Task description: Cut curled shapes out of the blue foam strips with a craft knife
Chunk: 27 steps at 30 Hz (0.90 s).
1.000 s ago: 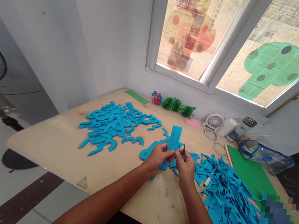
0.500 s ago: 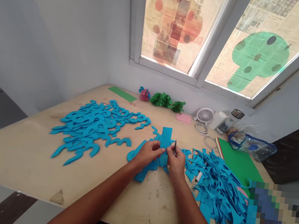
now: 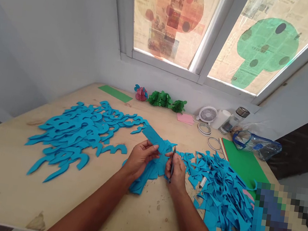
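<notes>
Since half a second ago the strip [image 3: 155,138] you hold has swung from pointing straight away to leaning far and left, and the tool [image 3: 173,161] now stands nearly upright. On the left of the table [image 3: 6,179] lies the spread of cut blue shapes [image 3: 80,136], with a green slip [image 3: 115,93] far behind it. Your left hand [image 3: 139,157] pinches the near end of the strip between thumb and fingers, above more blue pieces at the table's middle. Just right of it, your right hand [image 3: 175,173] has its fingers pressed together around the thin dark tool, whose tip is near the strip's edge; whether they touch you cannot tell. Further right is the heap of blue scraps [image 3: 223,193], then a green sheet [image 3: 242,163]. A small fan [image 3: 207,114] and a clear pouch [image 3: 256,145] sit far right.
</notes>
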Tool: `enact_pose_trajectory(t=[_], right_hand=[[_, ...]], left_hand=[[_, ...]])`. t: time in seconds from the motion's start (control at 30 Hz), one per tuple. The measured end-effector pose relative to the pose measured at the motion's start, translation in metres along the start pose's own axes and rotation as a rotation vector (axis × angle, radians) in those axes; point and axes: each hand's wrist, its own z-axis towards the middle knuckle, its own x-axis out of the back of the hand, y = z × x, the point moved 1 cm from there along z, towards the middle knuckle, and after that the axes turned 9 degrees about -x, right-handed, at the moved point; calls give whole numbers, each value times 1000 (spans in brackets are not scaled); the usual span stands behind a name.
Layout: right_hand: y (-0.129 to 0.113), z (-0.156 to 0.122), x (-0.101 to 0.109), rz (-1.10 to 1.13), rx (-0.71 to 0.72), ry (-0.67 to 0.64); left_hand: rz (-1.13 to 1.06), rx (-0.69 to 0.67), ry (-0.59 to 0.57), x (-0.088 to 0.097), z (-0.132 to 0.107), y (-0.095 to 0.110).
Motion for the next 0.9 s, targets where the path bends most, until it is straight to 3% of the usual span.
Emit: enact_pose_trajectory(t=[0.23, 0.47, 0.9], right_hand=[[2, -6, -5, -58, -16, -68], [1, -10, -11, -142, 9, -92], [5, -9, -10, -89, -28, -117]], left_hand=[[-133, 40, 19, -1, -7, -2], [-81, 18, -3, -5, -14, -1], [10, -53, 6, -11, -19, 0]])
